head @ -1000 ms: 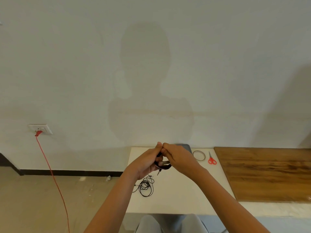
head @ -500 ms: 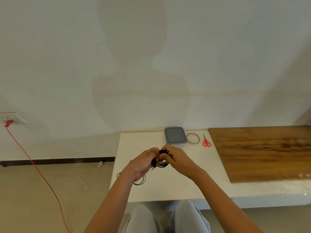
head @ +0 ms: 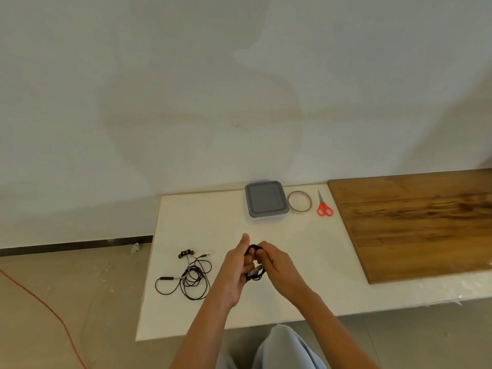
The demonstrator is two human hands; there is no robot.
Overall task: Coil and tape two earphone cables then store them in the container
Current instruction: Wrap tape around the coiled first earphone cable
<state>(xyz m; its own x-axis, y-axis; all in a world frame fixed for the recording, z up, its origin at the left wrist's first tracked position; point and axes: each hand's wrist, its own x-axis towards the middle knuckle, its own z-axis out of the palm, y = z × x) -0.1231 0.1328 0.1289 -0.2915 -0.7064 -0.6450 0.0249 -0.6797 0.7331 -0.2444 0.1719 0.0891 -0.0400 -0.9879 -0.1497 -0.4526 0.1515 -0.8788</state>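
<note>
Wall [head: 186, 75], pale and bare, is filling the upper half of the view. Beneath it, a beige floor [head: 66, 302] is spreading to the left, with a red cord [head: 53, 312] trailing across it. A white table [head: 306, 235] is standing against the wall, and a wooden board [head: 415, 225] is lying flat on its right side.

The person's two forearms are reaching in from the bottom edge, over a knee in light trousers [head: 279, 347]. The left hand [head: 237, 270] and the right hand [head: 277, 265] are meeting above the near middle of the table, and both are gripping a small black bundle of earphone cable [head: 256, 274]. The bundle is sitting between the two palms. Its top loop is showing between the raised left thumb and the curled right fingers, while its lower end, with a grey piece, is peeking out below the knuckles. Its long axis is running from the person toward the wall.

A grey square container [head: 266, 199] is resting at the far edge of the table with its lid on, well apart from the hands.

A second earphone cable [head: 193, 279] is lying loose on the table, just left of the left wrist. Its earbuds are lying at the far end, its loops are piling in the middle, and its plug is pointing right.

A tape roll [head: 299, 211] is lying flat just right of the container. Red-handled scissors [head: 323, 206] are lying beside the roll, blades pointing at the wall.
</note>
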